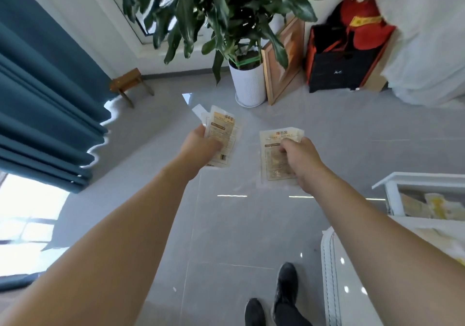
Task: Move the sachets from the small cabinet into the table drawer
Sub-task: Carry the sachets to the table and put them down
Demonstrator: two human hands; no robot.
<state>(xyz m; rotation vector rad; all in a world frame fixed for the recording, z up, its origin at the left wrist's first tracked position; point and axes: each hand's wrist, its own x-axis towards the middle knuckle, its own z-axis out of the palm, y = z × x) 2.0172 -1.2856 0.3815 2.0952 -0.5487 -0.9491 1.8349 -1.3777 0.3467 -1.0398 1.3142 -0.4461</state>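
My left hand (201,147) grips a small stack of pale sachets (224,129) with orange print, held out over the grey floor. My right hand (302,159) pinches another sachet (275,159) of the same kind, hanging flat below the fingers. Both arms stretch forward at about waist height. At the right edge stands a white open compartment (392,194) with more pale sachets (425,205) lying inside it; I cannot tell whether it is the cabinet or the drawer.
A potted plant in a white ribbed pot (249,84) stands ahead, with a framed picture (281,59) and a black-and-orange bag (344,59) beside it. Teal curtains (45,99) hang at the left, near a small wooden stool (130,84). My feet (274,300) are below.
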